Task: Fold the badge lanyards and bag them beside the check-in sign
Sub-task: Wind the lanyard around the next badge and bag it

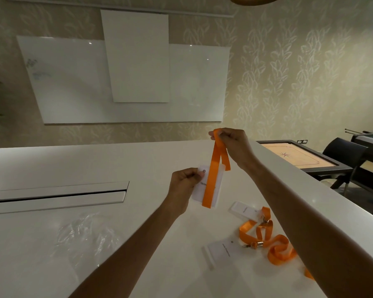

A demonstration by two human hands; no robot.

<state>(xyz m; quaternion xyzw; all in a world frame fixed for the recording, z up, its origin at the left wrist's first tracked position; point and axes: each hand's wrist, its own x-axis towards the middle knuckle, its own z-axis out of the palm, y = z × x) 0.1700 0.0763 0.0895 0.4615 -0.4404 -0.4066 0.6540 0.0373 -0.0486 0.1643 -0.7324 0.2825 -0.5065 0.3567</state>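
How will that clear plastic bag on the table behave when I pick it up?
The clear plastic bag lies crumpled and wrinkled on the white table, so it will probably be floppy and sag from wherever it is held. It looks thin, so likely very light. Its glossy highlights suggest a slick surface that could slip.

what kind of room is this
Probably an office meeting or break room: a whiteboard on the wall, a long white table, and a carrom board with a foosball table to the right.

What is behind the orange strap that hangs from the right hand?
Behind the orange strap is a white badge card, pinched by the left hand. The strap, pinched by the right hand, covers the card's middle, so its printed word is cut off.
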